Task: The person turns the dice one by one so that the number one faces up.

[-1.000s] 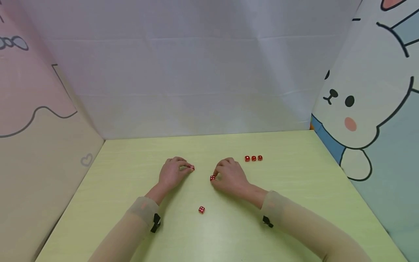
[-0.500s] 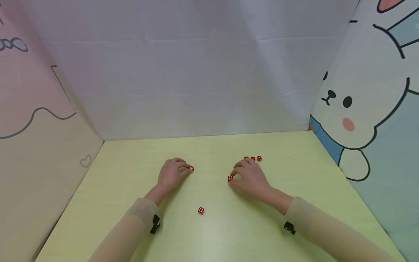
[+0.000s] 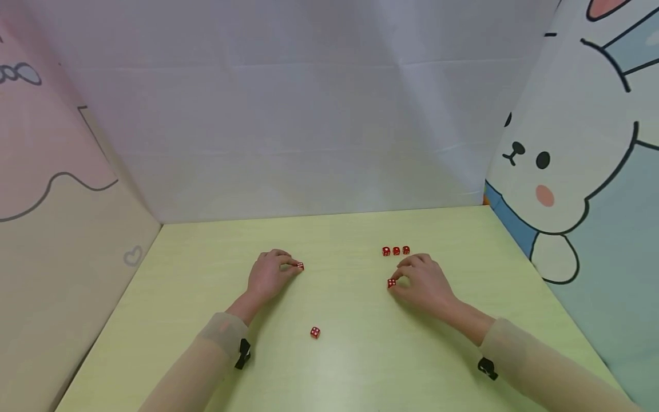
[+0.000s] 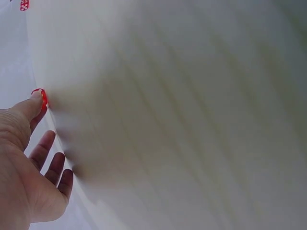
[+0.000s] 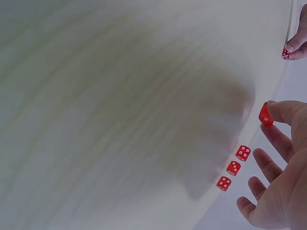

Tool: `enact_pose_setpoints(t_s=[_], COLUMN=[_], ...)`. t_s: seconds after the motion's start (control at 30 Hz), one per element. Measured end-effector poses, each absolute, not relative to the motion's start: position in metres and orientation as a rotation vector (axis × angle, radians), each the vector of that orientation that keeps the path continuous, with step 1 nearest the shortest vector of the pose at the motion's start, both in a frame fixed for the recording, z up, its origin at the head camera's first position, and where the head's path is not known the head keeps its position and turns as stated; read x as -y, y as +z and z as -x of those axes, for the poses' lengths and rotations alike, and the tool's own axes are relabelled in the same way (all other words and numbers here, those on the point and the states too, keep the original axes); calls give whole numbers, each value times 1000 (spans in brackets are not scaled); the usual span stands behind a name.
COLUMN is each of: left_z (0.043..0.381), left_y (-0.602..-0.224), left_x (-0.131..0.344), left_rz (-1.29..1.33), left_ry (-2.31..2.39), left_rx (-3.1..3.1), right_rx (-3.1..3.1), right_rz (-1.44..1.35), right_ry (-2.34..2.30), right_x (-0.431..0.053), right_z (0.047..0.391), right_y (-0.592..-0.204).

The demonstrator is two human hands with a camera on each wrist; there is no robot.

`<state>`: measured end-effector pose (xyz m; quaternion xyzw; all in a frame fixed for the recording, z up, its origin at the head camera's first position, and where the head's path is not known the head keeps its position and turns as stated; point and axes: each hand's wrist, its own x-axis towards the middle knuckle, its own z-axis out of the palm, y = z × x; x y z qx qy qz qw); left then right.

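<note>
Change noted: the right hand (image 3: 424,283) has travelled right across the table (image 3: 360,372), taking its die (image 3: 392,282) from the middle of the scene to just on the near side of the row of three dice (image 3: 396,250). It pinches that die between thumb and forefinger; the other fingers stand free of it. Whether the die touches the table, I cannot tell.

The left hand (image 3: 269,274) has kept its place on the left, pinching a second die (image 3: 301,266) at its fingertips, well apart from the row. The row lies undisturbed at far right, with small gaps between its dice. The loose die (image 3: 315,332) lies near centre, untouched.

Reading: the work in hand appears to be moving dice by pinch; the right one now sits close to the row but not in line with it.
</note>
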<state>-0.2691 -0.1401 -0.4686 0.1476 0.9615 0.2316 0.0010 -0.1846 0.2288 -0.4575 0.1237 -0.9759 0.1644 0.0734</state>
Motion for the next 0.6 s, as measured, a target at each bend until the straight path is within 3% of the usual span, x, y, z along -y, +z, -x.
enact_pose_setpoints(t_s=[0.6], left_z=[270], left_y=[-472], left_x=[141], left_rz=[-480], left_ry=[739], left_rx=[-3029], right_rx=[2893], right_rz=[-408], right_ry=[551], right_x=[-231], right_z=[181], right_y=[-468])
